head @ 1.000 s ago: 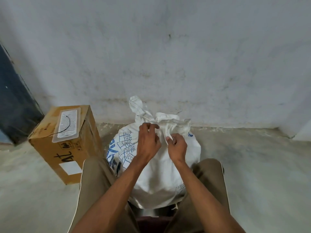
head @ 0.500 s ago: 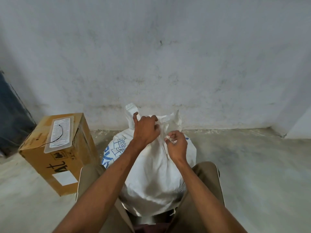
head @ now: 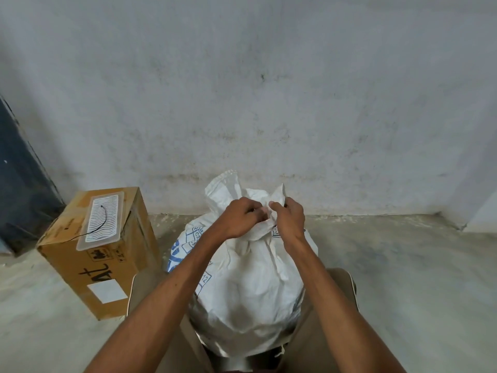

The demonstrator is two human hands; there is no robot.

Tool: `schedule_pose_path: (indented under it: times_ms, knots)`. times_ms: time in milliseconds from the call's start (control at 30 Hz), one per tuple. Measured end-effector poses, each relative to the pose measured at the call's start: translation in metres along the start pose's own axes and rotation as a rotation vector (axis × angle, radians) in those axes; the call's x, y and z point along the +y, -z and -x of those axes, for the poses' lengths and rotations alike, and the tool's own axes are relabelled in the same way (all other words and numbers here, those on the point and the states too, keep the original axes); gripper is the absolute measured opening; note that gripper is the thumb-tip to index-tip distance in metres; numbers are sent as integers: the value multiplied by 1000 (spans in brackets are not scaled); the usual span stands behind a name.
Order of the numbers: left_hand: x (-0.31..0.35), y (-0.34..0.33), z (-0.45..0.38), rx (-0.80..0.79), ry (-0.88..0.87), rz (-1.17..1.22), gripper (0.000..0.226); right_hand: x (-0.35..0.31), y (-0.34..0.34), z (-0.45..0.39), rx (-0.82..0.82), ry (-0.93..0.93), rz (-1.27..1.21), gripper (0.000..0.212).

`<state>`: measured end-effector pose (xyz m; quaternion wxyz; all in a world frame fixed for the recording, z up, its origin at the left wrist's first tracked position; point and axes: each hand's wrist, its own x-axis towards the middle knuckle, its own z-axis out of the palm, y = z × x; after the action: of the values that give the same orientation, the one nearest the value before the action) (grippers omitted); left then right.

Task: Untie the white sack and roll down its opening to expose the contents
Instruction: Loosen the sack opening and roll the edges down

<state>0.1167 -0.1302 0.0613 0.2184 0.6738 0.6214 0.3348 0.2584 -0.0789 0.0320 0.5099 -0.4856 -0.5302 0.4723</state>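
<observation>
A full white woven sack [head: 250,294] with blue print on its left side stands between my knees on the concrete floor. Its neck is bunched at the top, with loose fabric ends [head: 224,185] sticking up behind my hands. My left hand [head: 239,218] grips the bunched neck from the left, fingers curled into the fabric. My right hand [head: 289,220] pinches the fabric at the neck from the right. The two hands almost touch at the gathered top. A white strip [head: 275,255] hangs down the sack's front below the neck. The contents are hidden.
A brown cardboard box [head: 107,267] with a white ribbed pad [head: 103,220] on top stands on the floor to the left of the sack. A stained grey wall [head: 269,103] rises right behind the sack. A dark panel [head: 18,179] leans at the far left.
Both hands have come together at the sack's neck, the right one rising to the gathered top. The fabric ends now stand up more behind the hands.
</observation>
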Motion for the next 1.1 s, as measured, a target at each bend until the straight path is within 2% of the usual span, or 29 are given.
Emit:
schedule_pose_path:
  times_ms: [100, 167, 267, 333, 400, 467, 500, 533, 600, 700, 767, 833, 900, 967, 1033, 1100]
  knots:
    - [9, 17, -12, 130, 54, 91, 21, -23, 3, 11, -93, 124, -92, 24]
    - [8, 28, -22, 203, 23, -106, 13, -38, 8, 15, -84, 210, -91, 31]
    - [2, 39, -31, 220, -24, -425, 54, -56, 16, 21, -44, 310, 13, 36]
    - [-3, 40, -33, 95, -36, -464, 79, -62, 18, 19, -44, 331, 155, 31]
    - [-9, 34, -33, -62, -33, -463, 87, -64, 19, 12, -49, 280, 375, 27]
    - [-18, 25, -34, -202, -28, -508, 82, -65, 21, 7, -31, 197, 603, 10]
    - [-22, 20, -34, -257, -24, -530, 76, -65, 21, 5, -15, 179, 710, 17]
    - [-26, 16, -33, -281, -16, -539, 71, -65, 21, 3, -13, 180, 803, 34]
    - [-34, 7, -30, -264, 14, -497, 65, -66, 19, -5, -43, 155, 900, 62]
    - [-43, -5, -24, -275, 93, -403, 73, -72, 10, -32, -219, -16, 783, 69]
    - [-48, -12, -25, -311, 125, -366, 65, -70, 4, -50, -321, -102, 773, 78]
    - [-54, -15, -30, -300, 159, -353, 51, -57, 0, -71, -377, -128, 870, 74]
    - [-60, -16, -38, -258, 204, -381, 44, -41, 0, -87, -451, -180, 942, 60]
    - [-68, -17, -48, -201, 255, -452, 42, -29, 3, -98, -592, -244, 1027, 38]
    - [-72, -17, -57, -131, 279, -606, 49, -17, 3, -102, -650, -252, 1265, 27]
    - [-76, -20, -67, -104, 232, -851, 64, -3, -2, -100, -580, -189, 1540, 44]
